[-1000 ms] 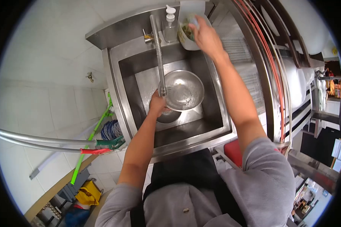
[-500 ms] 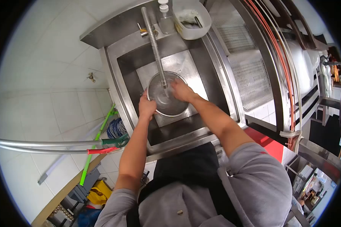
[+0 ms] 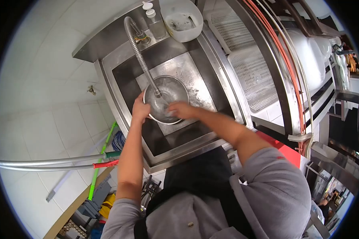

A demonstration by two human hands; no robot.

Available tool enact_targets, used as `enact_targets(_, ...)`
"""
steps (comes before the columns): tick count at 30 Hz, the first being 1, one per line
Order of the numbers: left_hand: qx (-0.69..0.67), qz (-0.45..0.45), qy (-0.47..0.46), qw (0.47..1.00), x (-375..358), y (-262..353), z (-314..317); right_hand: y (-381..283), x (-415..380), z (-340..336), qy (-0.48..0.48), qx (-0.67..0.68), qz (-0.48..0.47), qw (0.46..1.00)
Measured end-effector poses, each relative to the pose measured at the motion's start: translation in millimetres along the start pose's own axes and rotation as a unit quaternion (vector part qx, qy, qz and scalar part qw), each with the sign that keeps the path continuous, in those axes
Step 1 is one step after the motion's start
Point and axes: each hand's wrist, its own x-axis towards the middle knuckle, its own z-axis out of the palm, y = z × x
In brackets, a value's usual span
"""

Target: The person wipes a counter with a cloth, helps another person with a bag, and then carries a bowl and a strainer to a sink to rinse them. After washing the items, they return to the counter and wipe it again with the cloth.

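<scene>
A round metal strainer (image 3: pixel 175 85) with a fine mesh bowl and shiny rim is held over the sink (image 3: pixel 191 65). My left hand (image 3: pixel 141 108) grips its rim on the left side, thumb over the edge. Inside the bowl, at the near right, my right hand (image 3: pixel 178 109) is closed with curled fingers against the mesh. Motion blurs that hand, and I cannot tell what is in it. From the back, a flexible metal faucet hose (image 3: pixel 141 59) arches down, its end right over the bowl.
Behind the sink stand a soap pump bottle (image 3: pixel 155 24) and a white plastic tub (image 3: pixel 182 20). White perforated baskets (image 3: pixel 253 77) sit on a rack to the right. Mop handles (image 3: pixel 56 163) lean at the left by the tiled wall.
My right hand has moved from the strainer's far right side to its near side. My left hand stays on the rim. The whole view has shifted and turned slightly.
</scene>
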Motion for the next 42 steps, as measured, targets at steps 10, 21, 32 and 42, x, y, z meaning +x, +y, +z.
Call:
enact_targets(10, 0.086, 0.041, -0.049, 0.994, 45, -26, 46, -6, -15, -36, 0.092, -0.408, 0.200, 0.886)
enact_targets(21, 0.218, -0.014, 0.003, 0.976, 64, -46, 51, -47, -13, -2, 0.095, -0.151, 0.115, 0.977)
enact_targets(32, 0.146, -0.060, 0.089, 0.983, 41, -37, 53, -66, -7, 19, 0.142, -0.060, 0.251, 0.955)
enact_targets(42, 0.060, -0.025, 0.042, 0.997, 28, -66, 13, -51, -12, 24, 0.038, 0.055, 0.020, 0.998)
